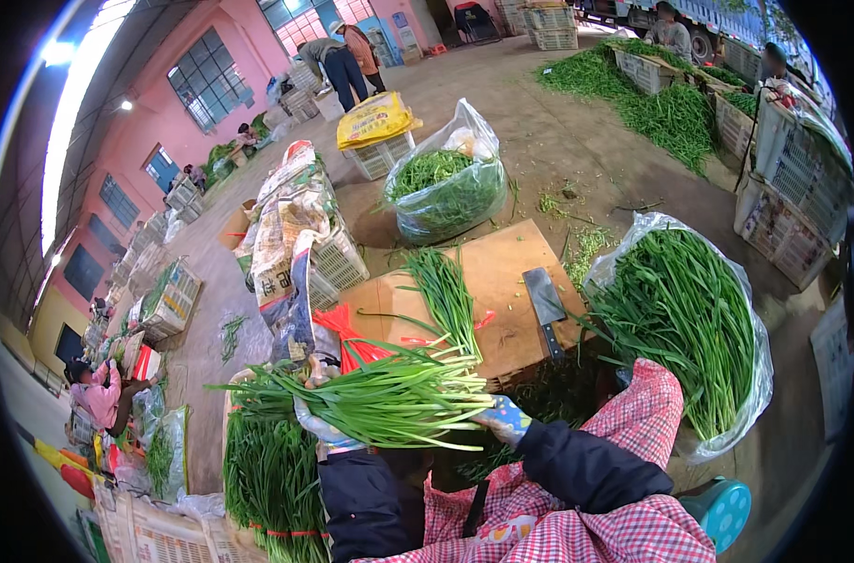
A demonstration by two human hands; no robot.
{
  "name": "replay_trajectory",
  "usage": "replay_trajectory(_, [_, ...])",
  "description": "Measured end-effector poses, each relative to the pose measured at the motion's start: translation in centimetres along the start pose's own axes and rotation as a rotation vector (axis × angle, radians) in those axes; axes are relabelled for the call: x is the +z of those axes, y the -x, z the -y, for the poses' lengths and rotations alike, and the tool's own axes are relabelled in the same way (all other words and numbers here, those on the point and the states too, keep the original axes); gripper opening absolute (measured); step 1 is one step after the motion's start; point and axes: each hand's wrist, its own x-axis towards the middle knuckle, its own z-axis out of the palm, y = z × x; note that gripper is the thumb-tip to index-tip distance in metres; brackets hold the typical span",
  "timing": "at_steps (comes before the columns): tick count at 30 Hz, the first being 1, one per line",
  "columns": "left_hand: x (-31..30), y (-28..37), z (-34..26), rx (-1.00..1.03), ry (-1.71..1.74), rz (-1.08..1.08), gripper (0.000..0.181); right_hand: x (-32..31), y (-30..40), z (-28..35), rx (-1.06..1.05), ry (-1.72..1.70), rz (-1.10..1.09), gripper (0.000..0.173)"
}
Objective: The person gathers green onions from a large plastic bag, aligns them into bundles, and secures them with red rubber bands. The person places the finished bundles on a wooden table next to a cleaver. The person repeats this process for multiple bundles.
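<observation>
A loose bunch of garlic chives [391, 401] lies across both my gloved hands, pale stalk ends to the right. My left hand [323, 428] grips its leafy part, with some fingers hidden under the leaves. At the stalk ends, my right hand [509, 421] holds the other side. Just beyond is a wooden board [511, 260] bearing a smaller heap of chives [441, 299] and a cleaver [545, 302] with a black handle. Red plastic ties [349, 338] lie at the board's left corner. Below my left arm, chives tied with red bands [275, 471] fill a crate.
An open plastic bag of chives [680, 331] stands at my right, near a blue stool [719, 514]. Beyond the board sits another clear bag with greens [448, 186]. A sack-covered crate [335, 264] stands at the left. Other people work farther off among crates.
</observation>
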Motion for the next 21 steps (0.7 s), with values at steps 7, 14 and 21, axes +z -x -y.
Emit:
replay_trajectory(7, [-1.7,-0.3,-1.7,-0.029,-0.367,-0.203,0.034,0.2,-1.5,-2.1,-0.127,-0.315,0.003,0.035])
replay_trajectory(14, [-4.0,-2.0,-1.6,0.27,-0.458,0.03,0.033,-0.4,2.6,2.3,0.034,-0.429,0.372,0.018])
replay_trajectory(21, [-7.1,-3.8,-5.4,-0.219,0.116,0.296,0.036,-7.1,6.5,4.4,0.279,1.06,0.721,0.028])
